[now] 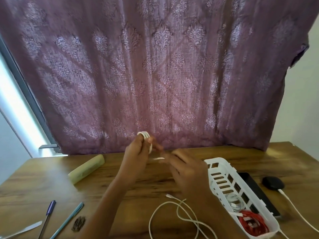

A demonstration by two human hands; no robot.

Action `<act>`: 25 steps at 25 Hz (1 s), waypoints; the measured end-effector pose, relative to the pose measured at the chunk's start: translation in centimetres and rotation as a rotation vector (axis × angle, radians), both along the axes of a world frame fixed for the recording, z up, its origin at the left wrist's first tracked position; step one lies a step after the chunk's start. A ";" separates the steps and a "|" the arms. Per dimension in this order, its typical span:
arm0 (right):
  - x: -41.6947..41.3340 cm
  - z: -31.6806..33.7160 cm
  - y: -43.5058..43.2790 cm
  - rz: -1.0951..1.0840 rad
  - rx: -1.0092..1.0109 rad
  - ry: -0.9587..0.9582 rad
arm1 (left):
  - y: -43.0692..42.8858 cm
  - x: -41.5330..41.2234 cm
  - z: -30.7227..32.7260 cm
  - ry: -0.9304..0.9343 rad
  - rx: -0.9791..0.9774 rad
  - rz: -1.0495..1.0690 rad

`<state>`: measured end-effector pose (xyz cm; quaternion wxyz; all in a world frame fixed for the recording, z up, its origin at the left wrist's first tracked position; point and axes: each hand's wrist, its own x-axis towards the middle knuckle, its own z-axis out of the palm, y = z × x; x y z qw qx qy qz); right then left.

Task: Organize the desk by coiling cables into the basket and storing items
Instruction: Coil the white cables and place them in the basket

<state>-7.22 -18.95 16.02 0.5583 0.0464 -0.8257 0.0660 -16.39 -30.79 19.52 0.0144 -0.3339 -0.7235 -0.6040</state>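
Currently, left fingers (139,141) curled round white cable loops (143,133), right fingers (172,154) pinching its loose end.

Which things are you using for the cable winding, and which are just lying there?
Cable job: coil round the left hand, loose cable, basket.
Lying about: pens, yellow case, phone.

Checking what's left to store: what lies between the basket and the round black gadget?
Head view: a flat black device, probably a phone, between basket and gadget.
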 end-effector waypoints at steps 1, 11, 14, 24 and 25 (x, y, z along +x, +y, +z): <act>0.0 0.9 0.3 0.012 0.005 0.009 | -0.1 0.4 0.0 -0.023 -0.037 -0.051; -0.3 5.6 2.3 0.715 -0.832 -0.543 | -0.9 2.7 3.0 -0.718 0.220 -0.700; 0.1 6.3 1.2 0.684 -0.965 -0.608 | -0.7 3.0 3.2 -0.709 0.278 -0.665; -0.2 5.4 0.8 0.573 -1.384 -0.670 | 0.0 3.5 2.0 -0.423 0.139 -0.326; -0.3 5.2 0.9 0.574 -1.395 -0.689 | -0.1 3.4 1.8 -0.357 0.109 -0.283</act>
